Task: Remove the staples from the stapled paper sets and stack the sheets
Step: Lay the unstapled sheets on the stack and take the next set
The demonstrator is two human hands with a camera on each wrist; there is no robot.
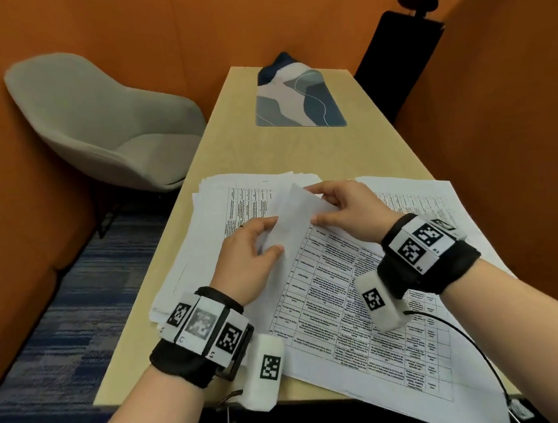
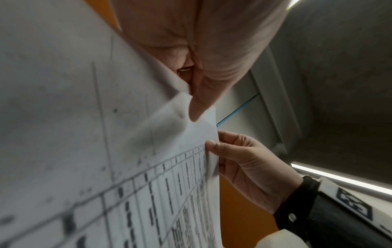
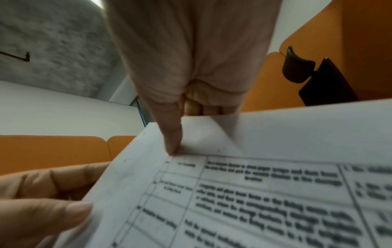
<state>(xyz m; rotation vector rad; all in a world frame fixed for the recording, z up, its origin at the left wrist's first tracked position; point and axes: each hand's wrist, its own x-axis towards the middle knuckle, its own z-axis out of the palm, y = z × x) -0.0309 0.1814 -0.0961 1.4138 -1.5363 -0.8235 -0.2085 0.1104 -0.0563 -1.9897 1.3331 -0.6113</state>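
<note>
I am watching both hands working at the far corner of the paper set (image 1: 355, 309), which is lying on the wooden table (image 1: 238, 154) right in front of me with its printed grid facing up. My left hand (image 1: 251, 258) is pinching the lifted corner of the paper set between thumb and curled fingers, and my right hand (image 1: 345, 208) is pinching the same raised corner from the other side, thumb on the printed face as the right wrist view is showing. The corner is folding up off the rest of the set between the two hands. I cannot make out a staple; that spot is blurred. A spread stack of sheets (image 1: 221, 196) is lying just beyond and to the left, partly under the set. A patterned mat (image 1: 298, 103) is sitting at the table's far end, and a grey chair (image 1: 105, 125) is standing to the left.
</note>
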